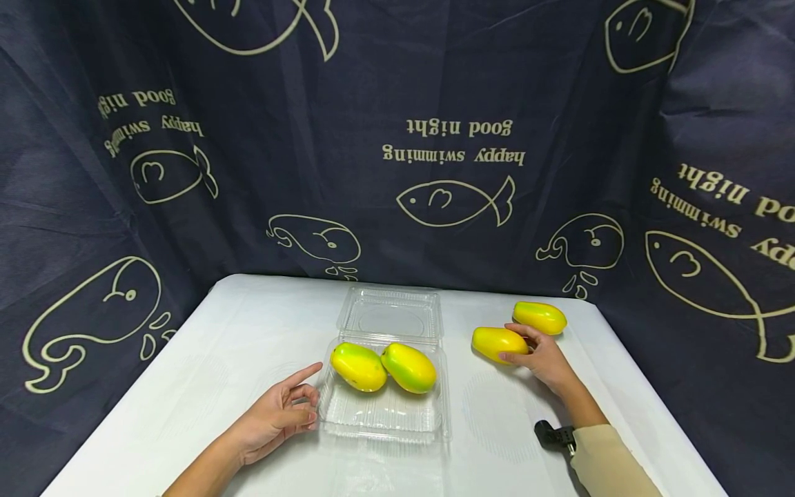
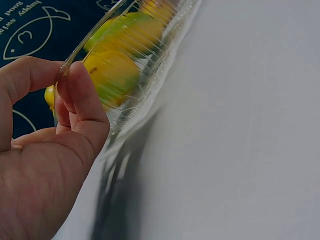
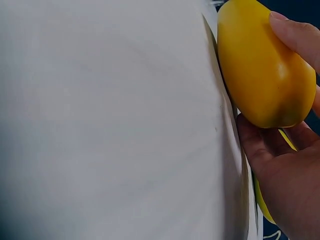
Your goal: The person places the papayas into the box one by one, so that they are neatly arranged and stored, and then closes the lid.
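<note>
A clear hinged plastic box [image 1: 385, 419] stands with its lid [image 1: 391, 314] folded back. Inside its back part lie two yellow-green fruits [image 1: 358, 366], [image 1: 408, 368] side by side. The left hand [image 1: 268, 422] pinches the box's left rim; in the left wrist view thumb and fingers [image 2: 55, 145] meet on the clear edge. To the right of the box the right hand [image 1: 545, 360] has its thumb and fingers around a yellow fruit [image 1: 495, 343], also large in the right wrist view [image 3: 265, 65]. Another yellow fruit [image 1: 540, 317] lies just behind that hand.
A white-covered table [image 1: 205, 359] carries everything. Dark cloth [image 1: 348, 124] with fish drawings and lettering hangs behind and at both sides. A small black device [image 1: 553, 435] is strapped at the right wrist, beside a beige sleeve [image 1: 611, 462].
</note>
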### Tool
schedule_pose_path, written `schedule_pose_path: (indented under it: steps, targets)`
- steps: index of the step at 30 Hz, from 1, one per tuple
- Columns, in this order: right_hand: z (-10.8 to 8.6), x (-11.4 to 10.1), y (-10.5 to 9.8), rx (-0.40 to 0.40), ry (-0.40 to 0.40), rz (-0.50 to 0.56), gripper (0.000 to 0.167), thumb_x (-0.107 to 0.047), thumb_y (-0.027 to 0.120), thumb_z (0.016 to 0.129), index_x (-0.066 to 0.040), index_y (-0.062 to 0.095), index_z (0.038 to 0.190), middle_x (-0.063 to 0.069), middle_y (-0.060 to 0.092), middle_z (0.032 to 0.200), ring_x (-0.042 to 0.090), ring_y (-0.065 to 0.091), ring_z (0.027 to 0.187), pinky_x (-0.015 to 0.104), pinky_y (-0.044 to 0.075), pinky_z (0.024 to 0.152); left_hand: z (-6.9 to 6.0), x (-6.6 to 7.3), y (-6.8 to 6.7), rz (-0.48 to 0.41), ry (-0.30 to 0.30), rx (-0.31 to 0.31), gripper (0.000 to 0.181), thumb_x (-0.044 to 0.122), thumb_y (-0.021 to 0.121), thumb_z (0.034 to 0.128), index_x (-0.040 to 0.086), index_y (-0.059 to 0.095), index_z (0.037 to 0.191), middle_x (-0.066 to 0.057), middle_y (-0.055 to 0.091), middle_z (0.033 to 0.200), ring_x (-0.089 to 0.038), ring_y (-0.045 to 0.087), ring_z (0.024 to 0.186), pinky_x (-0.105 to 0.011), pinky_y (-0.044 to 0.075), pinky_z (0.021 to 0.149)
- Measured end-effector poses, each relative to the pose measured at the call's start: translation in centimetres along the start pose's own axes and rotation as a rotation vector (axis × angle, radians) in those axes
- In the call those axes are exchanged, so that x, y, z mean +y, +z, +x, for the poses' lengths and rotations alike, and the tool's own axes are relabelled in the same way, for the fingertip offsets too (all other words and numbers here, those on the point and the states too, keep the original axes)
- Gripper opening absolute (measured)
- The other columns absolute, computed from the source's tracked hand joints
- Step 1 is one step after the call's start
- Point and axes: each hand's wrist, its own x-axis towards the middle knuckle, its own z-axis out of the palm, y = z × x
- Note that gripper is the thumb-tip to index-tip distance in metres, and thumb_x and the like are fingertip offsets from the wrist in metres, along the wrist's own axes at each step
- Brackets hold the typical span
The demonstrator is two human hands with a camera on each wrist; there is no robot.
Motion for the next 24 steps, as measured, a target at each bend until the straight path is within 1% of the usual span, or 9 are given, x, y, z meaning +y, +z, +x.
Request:
schedule_pose_path:
  steps: [7, 12, 16, 17, 20, 24]
  targets:
    - [-0.10, 0.07, 0.12, 0.006, -0.004, -0.047, 0.079, -0.032, 0.087, 0.082, -0.007, 0.053, 0.149, 0.015, 0.055, 0.150, 0.029, 0.053, 0.129, 0.013, 0.043, 0.094, -0.04, 0.00, 0.04, 0.005, 0.000, 0.000, 0.092, -0.010, 0.059, 0.0954, 0.010, 0.002, 0.165, 0.003, 0.051, 0.107, -0.005, 0.060, 0.084, -0.024, 0.059, 0.083]
    - [-0.72, -0.66, 0.25, 0.003, -0.032, -0.051, 0.075, -0.028, 0.085, 0.085, -0.005, 0.052, 0.148, 0.017, 0.056, 0.148, 0.031, 0.055, 0.126, 0.016, 0.046, 0.093, -0.07, 0.00, 0.02, 0.006, -0.002, -0.001, 0.092, -0.009, 0.059, 0.0958, 0.010, 0.002, 0.165, 0.003, 0.051, 0.107, -0.004, 0.060, 0.084, -0.024, 0.058, 0.083]
    - [-0.77, -0.61, 0.25, 0.009, -0.013, -0.060, 0.075, -0.026, 0.085, 0.085, -0.005, 0.052, 0.149, 0.017, 0.056, 0.149, 0.032, 0.056, 0.126, 0.018, 0.047, 0.092, -0.06, 0.02, 0.03, 0.008, -0.002, 0.000, 0.092, -0.008, 0.059, 0.0958, 0.010, 0.002, 0.165, 0.004, 0.051, 0.107, -0.004, 0.060, 0.084, -0.024, 0.058, 0.083]
    - [-0.57, -0.11, 0.28, 0.011, -0.011, -0.065, 0.075, -0.028, 0.085, 0.085, -0.007, 0.052, 0.150, 0.016, 0.055, 0.149, 0.031, 0.056, 0.125, 0.019, 0.047, 0.092, -0.06, 0.01, 0.02, 0.009, -0.001, 0.000, 0.092, -0.009, 0.059, 0.0958, 0.010, 0.002, 0.165, 0.004, 0.052, 0.107, -0.004, 0.060, 0.084, -0.024, 0.058, 0.083]
    - [-0.61, 0.01, 0.28, 0.014, -0.007, -0.070, 0.075, -0.026, 0.085, 0.086, -0.006, 0.052, 0.150, 0.016, 0.056, 0.149, 0.032, 0.056, 0.126, 0.021, 0.047, 0.093, -0.03, 0.01, 0.01, 0.010, 0.000, 0.001, 0.092, -0.009, 0.058, 0.0958, 0.010, 0.002, 0.165, 0.004, 0.052, 0.107, -0.004, 0.060, 0.084, -0.024, 0.058, 0.083]
    - [-1.01, -0.15, 0.32, 0.019, -0.010, -0.067, 0.075, -0.026, 0.085, 0.085, -0.005, 0.052, 0.149, 0.016, 0.056, 0.149, 0.032, 0.056, 0.127, 0.019, 0.047, 0.093, 0.00, 0.07, 0.03, 0.006, -0.001, 0.000, 0.091, -0.010, 0.058, 0.0957, 0.010, 0.002, 0.165, 0.004, 0.052, 0.106, -0.004, 0.061, 0.084, -0.024, 0.058, 0.084]
